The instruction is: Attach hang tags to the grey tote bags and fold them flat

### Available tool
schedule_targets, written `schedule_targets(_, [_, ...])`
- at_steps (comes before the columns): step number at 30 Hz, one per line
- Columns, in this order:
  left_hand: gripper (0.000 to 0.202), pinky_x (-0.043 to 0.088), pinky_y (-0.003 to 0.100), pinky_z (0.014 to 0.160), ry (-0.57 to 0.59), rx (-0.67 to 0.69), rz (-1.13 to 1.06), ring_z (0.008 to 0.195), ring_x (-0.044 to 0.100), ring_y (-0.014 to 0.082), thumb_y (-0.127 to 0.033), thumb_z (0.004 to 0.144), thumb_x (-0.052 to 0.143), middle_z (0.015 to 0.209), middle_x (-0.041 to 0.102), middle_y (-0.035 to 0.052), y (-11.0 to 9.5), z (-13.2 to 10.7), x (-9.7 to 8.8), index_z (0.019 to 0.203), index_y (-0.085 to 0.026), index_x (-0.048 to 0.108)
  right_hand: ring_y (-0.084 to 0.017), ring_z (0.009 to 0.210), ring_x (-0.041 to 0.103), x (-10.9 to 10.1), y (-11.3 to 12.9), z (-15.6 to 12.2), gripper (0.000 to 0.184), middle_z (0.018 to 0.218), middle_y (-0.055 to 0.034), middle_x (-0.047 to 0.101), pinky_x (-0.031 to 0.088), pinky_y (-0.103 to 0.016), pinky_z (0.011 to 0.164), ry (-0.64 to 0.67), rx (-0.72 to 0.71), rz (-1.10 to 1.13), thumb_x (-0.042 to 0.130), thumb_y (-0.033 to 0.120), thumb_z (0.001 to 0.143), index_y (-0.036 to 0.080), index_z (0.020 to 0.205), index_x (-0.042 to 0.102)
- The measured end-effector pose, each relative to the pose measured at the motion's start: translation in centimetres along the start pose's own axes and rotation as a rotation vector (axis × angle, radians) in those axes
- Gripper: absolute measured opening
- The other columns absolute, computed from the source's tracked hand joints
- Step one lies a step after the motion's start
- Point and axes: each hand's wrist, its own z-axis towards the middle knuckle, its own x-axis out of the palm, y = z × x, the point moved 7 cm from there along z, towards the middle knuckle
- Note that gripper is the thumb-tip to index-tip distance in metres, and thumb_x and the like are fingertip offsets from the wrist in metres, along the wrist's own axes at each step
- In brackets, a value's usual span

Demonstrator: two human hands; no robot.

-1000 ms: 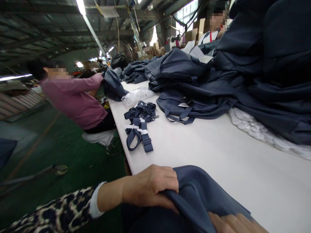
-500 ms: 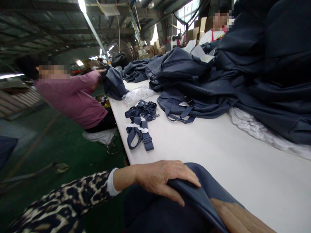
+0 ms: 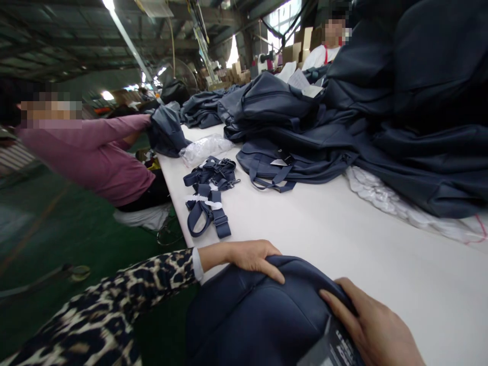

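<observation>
A dark navy bag lies at the near edge of the white table, partly below the frame. My left hand is closed on its upper left edge, thumb on the near face and fingers hidden behind. On the right side, my right hand pinches the bag's edge between thumb and fingers. A dark printed tag with pale lettering shows by the right hand. Farther up the table, a bundle of navy webbing straps with buckles and white ties lies apart from both hands.
Navy bags are heaped along the far and right side of the white table. Clear plastic packing lies near the left edge, with more plastic under the heap. A co-worker in a mauve top sits at left; another person is behind the heap.
The bag's near face has turned up into view, showing the printed tag. My left hand has shifted slightly left and up; the right hand now pinches the edge instead of lying flat.
</observation>
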Motion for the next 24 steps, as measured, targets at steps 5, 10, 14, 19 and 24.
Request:
schedule_targets(5, [0.043,0.040,0.022,0.069,-0.071,0.068,0.124,0.075,0.049,0.0132,-0.058,0.092,0.052,0.079,0.053,-0.0017,0.3,-0.1,-0.8,0.084,-0.016,0.057,-0.013,0.062,0.071,0.5,-0.2,-0.2,0.033,0.086,0.0032,0.070,0.050,-0.019,0.045,-0.038,-0.002,0.020,0.043,0.058,0.097,0.029,0.097,0.059])
schedule_targets(10, [0.040,0.037,0.022,0.066,-0.172,0.100,0.225,0.070,0.046,0.0121,-0.052,0.098,0.045,0.073,0.048,-0.0030,-0.5,-1.1,-0.6,0.078,-0.017,0.051,-0.015,0.063,0.071,-0.2,0.0,-0.4,0.034,0.086,0.0027,0.072,0.053,-0.022,0.048,-0.102,0.002,-0.061,0.043,0.058,0.097,0.028,0.104,0.058])
schedule_targets(14, [0.032,0.039,0.024,0.075,-0.433,0.095,0.489,0.082,0.054,0.0154,-0.045,0.101,0.041,0.084,0.057,0.0002,-1.4,-2.6,-0.3,0.088,-0.019,0.055,-0.017,0.081,0.074,-0.8,0.7,-0.8,0.033,0.099,-0.0010,0.075,0.058,-0.025,0.066,-0.126,-0.069,-0.004,0.042,0.052,0.098,0.028,0.112,0.060])
schedule_targets(19, [0.023,0.038,0.024,0.066,-0.377,-0.114,0.572,0.075,0.058,0.0170,-0.043,0.099,0.048,0.080,0.062,-0.0006,0.8,-2.0,0.3,0.094,-0.023,0.059,-0.018,0.055,0.070,1.6,-0.3,-0.4,0.024,0.074,0.0045,0.073,0.049,-0.025,0.042,0.119,0.032,-0.070,0.042,0.047,0.098,0.031,0.099,0.060])
schedule_targets(24, [0.035,0.043,0.025,0.074,-0.348,-0.050,0.429,0.089,0.058,0.0180,-0.045,0.089,0.062,0.104,0.063,0.0049,1.2,-0.6,-1.2,0.112,-0.019,0.056,-0.018,0.074,0.071,1.5,0.1,0.3,0.026,0.084,0.0011,0.070,0.054,-0.025,0.053,0.026,-0.051,-0.053,0.045,0.051,0.097,0.030,0.096,0.059])
